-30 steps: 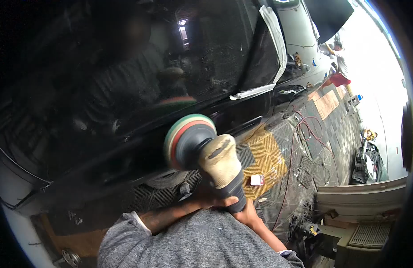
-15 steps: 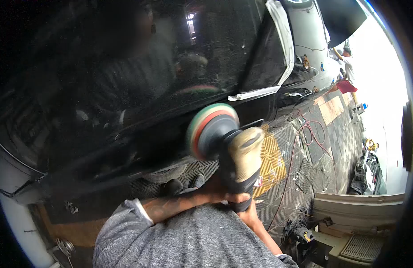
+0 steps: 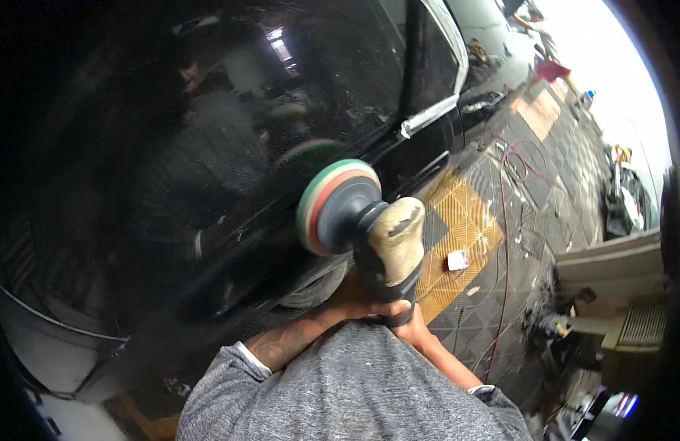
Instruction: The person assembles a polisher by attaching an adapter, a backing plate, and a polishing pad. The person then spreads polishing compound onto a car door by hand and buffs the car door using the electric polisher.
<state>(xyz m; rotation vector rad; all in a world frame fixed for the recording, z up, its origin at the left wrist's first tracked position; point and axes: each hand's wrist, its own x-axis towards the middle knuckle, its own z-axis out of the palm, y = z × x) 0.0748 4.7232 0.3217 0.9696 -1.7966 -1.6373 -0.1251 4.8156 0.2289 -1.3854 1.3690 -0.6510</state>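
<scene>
In the middle of the head view is a handheld polisher [image 3: 399, 239] with a tan and black body. Its round pad [image 3: 321, 213], banded green, white and red around a dark backing, stands edge-on close against the glossy black car panel [image 3: 229, 169]. My left hand [image 3: 384, 308] wraps the rear end of the polisher, its fingers partly hidden behind the body. Just below, my right hand [image 3: 411, 329] closes around the same end, close to my grey shirt.
White masking tape [image 3: 432, 116] edges a dark part of the car. On the tiled floor lie a yellow mat [image 3: 465, 235], a small white box [image 3: 457, 259] and a red hose [image 3: 504, 294]. Someone in red shorts [image 3: 553, 71] is at the far right.
My view has tilted and shifted. The polisher sits slightly further left in view, still held by both hands, and more of the yellow mat shows.
</scene>
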